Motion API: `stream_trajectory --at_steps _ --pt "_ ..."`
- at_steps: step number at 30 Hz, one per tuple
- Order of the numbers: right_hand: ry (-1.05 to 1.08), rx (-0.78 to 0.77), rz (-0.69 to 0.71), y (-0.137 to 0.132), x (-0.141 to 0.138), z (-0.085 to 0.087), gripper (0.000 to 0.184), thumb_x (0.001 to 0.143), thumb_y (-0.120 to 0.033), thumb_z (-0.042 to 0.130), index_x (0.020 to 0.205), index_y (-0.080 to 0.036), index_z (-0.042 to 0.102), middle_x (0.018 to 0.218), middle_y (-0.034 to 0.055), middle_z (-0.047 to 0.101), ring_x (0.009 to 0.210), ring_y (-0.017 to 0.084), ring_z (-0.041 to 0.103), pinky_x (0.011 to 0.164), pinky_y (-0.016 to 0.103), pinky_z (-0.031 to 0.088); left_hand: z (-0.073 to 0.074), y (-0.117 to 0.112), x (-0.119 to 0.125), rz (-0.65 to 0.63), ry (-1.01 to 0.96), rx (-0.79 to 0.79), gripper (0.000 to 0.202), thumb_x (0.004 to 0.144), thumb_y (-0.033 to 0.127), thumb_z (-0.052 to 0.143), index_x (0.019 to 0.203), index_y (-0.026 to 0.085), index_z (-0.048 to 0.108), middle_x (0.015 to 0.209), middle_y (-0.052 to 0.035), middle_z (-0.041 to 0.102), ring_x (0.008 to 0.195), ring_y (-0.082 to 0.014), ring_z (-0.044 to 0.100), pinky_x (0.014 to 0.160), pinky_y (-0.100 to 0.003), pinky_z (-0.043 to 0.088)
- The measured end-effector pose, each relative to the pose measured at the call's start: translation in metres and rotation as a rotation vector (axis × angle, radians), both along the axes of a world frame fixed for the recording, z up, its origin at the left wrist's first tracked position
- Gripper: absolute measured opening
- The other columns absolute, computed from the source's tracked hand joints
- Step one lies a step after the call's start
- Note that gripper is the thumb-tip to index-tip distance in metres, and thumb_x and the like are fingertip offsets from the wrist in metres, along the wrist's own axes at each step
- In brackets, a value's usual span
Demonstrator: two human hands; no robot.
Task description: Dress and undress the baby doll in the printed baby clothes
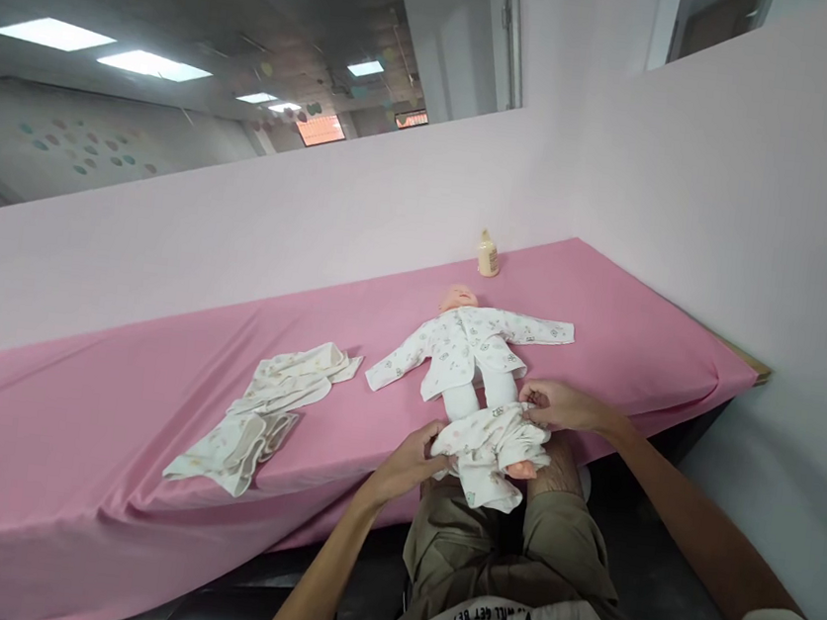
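A baby doll (470, 348) in a white printed jacket lies on its back on the pink-covered table (108, 434), head away from me. Bunched around its lower legs is a pair of white printed trousers (491, 450), and one bare foot shows at their lower edge. My left hand (407, 464) is closed on the left side of the trousers. My right hand (559, 404) pinches their upper right edge near the doll's knee.
A second set of white printed baby clothes (263, 412) lies crumpled on the cloth to the left. A small bottle (488, 255) stands by the pink partition wall behind the doll. The table's right end (751, 366) meets the wall. My knees sit under the front edge.
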State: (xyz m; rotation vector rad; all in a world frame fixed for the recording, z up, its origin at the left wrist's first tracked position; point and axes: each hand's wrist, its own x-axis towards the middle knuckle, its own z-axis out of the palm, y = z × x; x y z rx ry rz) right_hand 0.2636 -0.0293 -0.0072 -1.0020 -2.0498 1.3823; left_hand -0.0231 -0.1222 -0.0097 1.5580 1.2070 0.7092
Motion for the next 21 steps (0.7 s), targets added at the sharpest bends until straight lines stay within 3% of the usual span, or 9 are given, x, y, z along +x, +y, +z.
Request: stream_trajectory --at_steps 3,7,9,11,16,19,21 --pt "-0.118 0.185 -0.041 0.003 -0.005 0.000 0.004 0.073 -0.020 0.058 0.076 -0.021 0.056 0.067 -0.0043 0.052 0.060 0.012 0.045 0.052 0.024 0.030 0.004 0.007 -0.005 0.066 -0.031 0.000 0.025 0.076 0.034 0.071 0.089 0.017 0.057 0.085 0.0003 0.059 0.079 -0.0152 0.054 0.069 -0.025 0.042" --pt "-0.120 0.494 -0.345 0.016 -0.015 -0.007 0.004 0.073 -0.016 0.048 0.074 -0.021 0.048 0.069 -0.0028 0.050 0.064 0.014 0.043 0.058 0.026 0.029 0.010 0.025 -0.013 0.138 -0.301 -0.076 0.028 0.074 0.034 0.075 0.085 0.018 0.054 0.083 0.0016 0.060 0.074 -0.0124 0.054 0.065 -0.022 0.040" --pt "-0.093 0.578 -0.465 0.023 -0.020 -0.016 0.004 0.074 -0.016 0.046 0.074 -0.020 0.046 0.072 -0.0012 0.051 0.068 0.015 0.044 0.061 0.028 0.030 0.010 0.036 -0.014 0.171 -0.421 -0.120 0.026 0.075 0.034 0.075 0.085 0.018 0.057 0.080 0.0019 0.060 0.070 -0.0108 0.054 0.064 -0.022 0.039" --pt "-0.053 0.532 -0.455 0.028 -0.022 -0.025 0.002 0.076 -0.019 0.047 0.076 -0.020 0.046 0.074 -0.0006 0.051 0.070 0.016 0.045 0.063 0.028 0.032 0.008 0.044 -0.015 0.194 -0.472 -0.158 0.023 0.073 0.030 0.077 0.085 0.017 0.062 0.079 0.0010 0.062 0.070 -0.0104 0.055 0.065 -0.022 0.040" --pt "0.160 0.091 -0.150 0.032 -0.008 -0.031 0.025 0.083 -0.043 0.057 0.077 -0.019 0.058 0.087 0.0037 0.062 0.081 0.018 0.056 0.073 0.031 0.041 -0.004 0.055 -0.025 0.223 -0.555 -0.236 0.023 0.072 0.026 0.075 0.092 0.014 0.071 0.088 -0.0051 0.070 0.079 -0.0157 0.061 0.071 -0.026 0.043" --pt "0.248 0.005 -0.139 0.038 -0.001 -0.030 0.040 0.088 -0.049 0.051 0.067 -0.017 0.061 0.105 0.0087 0.065 0.100 0.022 0.057 0.089 0.034 0.040 -0.010 0.059 -0.033 0.247 -0.578 -0.242 0.021 0.070 0.022 0.076 0.089 0.014 0.073 0.086 -0.0049 0.070 0.076 -0.0148 0.060 0.071 -0.025 0.044" --pt "0.263 -0.024 -0.143 0.044 -0.004 -0.031 0.034 0.087 -0.047 0.054 0.075 -0.017 0.065 0.103 0.0088 0.066 0.099 0.022 0.059 0.088 0.035 0.041 -0.013 0.063 -0.034 0.277 -0.562 -0.214 0.023 0.067 0.020 0.077 0.089 0.014 0.074 0.085 -0.0046 0.069 0.077 -0.0144 0.060 0.073 -0.025 0.045"
